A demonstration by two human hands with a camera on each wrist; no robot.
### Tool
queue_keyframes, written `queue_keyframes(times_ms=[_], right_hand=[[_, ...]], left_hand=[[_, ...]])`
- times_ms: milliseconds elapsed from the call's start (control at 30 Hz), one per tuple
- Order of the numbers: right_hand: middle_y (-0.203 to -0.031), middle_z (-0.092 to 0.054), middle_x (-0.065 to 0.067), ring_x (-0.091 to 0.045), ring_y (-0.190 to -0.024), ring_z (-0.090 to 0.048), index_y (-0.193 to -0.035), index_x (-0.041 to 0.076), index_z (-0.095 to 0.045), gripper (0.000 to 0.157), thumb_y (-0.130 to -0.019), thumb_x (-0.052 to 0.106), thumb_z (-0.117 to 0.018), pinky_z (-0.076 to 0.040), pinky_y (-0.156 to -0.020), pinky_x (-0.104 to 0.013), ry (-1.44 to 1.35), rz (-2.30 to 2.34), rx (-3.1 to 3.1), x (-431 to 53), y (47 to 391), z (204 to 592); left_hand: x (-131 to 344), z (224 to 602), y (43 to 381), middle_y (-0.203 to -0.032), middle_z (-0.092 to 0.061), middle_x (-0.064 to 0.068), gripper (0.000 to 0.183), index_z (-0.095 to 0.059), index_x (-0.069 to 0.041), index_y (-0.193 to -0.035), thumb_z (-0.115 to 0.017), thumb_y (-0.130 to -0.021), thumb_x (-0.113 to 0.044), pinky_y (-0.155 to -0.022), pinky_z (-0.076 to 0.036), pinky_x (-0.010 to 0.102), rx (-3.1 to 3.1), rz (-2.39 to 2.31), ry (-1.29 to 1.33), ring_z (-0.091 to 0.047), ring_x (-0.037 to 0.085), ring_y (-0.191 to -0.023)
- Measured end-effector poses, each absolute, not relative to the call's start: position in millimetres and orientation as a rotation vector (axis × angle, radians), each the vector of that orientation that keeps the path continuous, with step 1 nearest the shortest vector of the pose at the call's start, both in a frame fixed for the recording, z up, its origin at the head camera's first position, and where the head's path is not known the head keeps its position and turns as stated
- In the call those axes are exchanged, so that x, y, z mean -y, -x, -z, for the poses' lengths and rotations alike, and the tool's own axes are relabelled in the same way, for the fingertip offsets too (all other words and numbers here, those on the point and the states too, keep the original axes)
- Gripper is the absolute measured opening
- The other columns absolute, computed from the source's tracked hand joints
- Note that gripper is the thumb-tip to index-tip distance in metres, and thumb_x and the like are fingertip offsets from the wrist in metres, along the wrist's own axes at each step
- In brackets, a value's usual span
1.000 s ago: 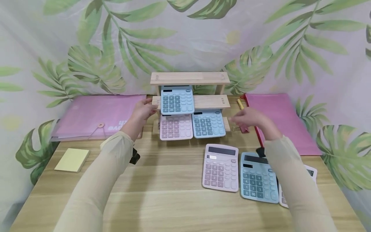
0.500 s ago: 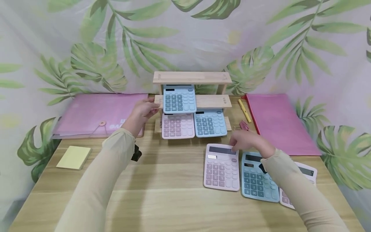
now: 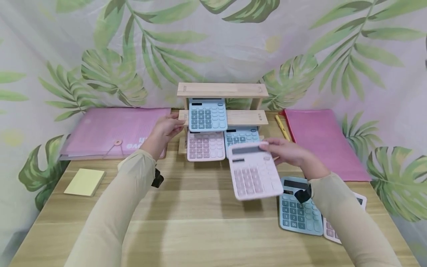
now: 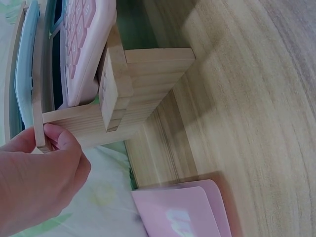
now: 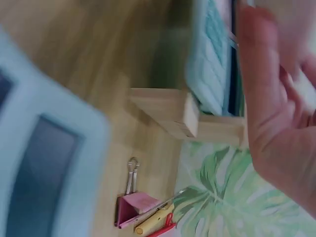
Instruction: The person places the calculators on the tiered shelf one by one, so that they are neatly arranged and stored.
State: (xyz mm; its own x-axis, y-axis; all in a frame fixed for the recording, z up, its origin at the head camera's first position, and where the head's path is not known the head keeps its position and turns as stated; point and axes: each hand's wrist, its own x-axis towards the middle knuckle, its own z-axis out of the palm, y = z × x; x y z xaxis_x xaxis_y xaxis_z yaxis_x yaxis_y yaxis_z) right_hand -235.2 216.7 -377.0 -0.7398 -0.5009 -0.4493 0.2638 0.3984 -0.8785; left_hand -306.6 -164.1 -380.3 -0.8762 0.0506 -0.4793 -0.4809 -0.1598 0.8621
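My right hand [image 3: 288, 151] pinches a pink calculator [image 3: 254, 172] by its top right corner, holding it tilted above the table in front of the rack. At the left end of the wooden rack [image 3: 245, 117], my left hand [image 3: 163, 129] pinches the middle shelf board between thumb and fingers, as the left wrist view also shows with the hand [image 4: 44, 173] on the board's end. A blue calculator [image 3: 208, 115] leans on the middle shelf. Below it stand another pink calculator [image 3: 205, 147] and a second blue calculator [image 3: 241, 135], the latter partly hidden by the held one.
On the table at right lie a blue calculator [image 3: 300, 207] and a pink one [image 3: 330, 231], partly under my right sleeve. A pink folder [image 3: 328, 144], a yellow pen [image 3: 282, 127] and a binder clip [image 5: 133, 207] lie behind. Sticky notes [image 3: 85, 182] and a pink document wallet [image 3: 113, 129] are at left.
My right hand came down from beside the rack to the pink calculator, gripped its top corner and lifted it up toward the rack. My left hand stays on the shelf.
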Motion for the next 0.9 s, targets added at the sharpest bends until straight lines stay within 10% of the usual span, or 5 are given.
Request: queue_keyframes(times_ms=[700, 900], right_hand=[[-0.074, -0.071, 0.001, -0.011, -0.071, -0.068, -0.083, 0.014, -0.063, 0.013, -0.090, 0.023, -0.059, -0.057, -0.067, -0.023, -0.297, 1.875, -1.824, -211, 326, 343], [-0.070, -0.067, 0.005, -0.008, -0.067, -0.065, -0.108, 0.003, -0.055, 0.023, -0.091, 0.019, -0.057, -0.057, -0.065, -0.021, -0.306, 1.811, -2.019, -202, 325, 343]], left_hand=[[159, 382, 305, -0.100, -0.053, 0.001, 0.063, -0.029, -0.011, -0.145, -0.054, -0.088, 0.002, -0.108, -0.040, 0.028, -1.822, -2.118, 0.515, -0.053, 0.006, -0.079], [159, 383, 304, -0.109, -0.051, 0.003, 0.064, -0.026, -0.009, -0.146, -0.052, -0.088, 0.005, -0.109, -0.039, 0.028, -1.776, -2.159, 0.513, -0.054, 0.007, -0.082]])
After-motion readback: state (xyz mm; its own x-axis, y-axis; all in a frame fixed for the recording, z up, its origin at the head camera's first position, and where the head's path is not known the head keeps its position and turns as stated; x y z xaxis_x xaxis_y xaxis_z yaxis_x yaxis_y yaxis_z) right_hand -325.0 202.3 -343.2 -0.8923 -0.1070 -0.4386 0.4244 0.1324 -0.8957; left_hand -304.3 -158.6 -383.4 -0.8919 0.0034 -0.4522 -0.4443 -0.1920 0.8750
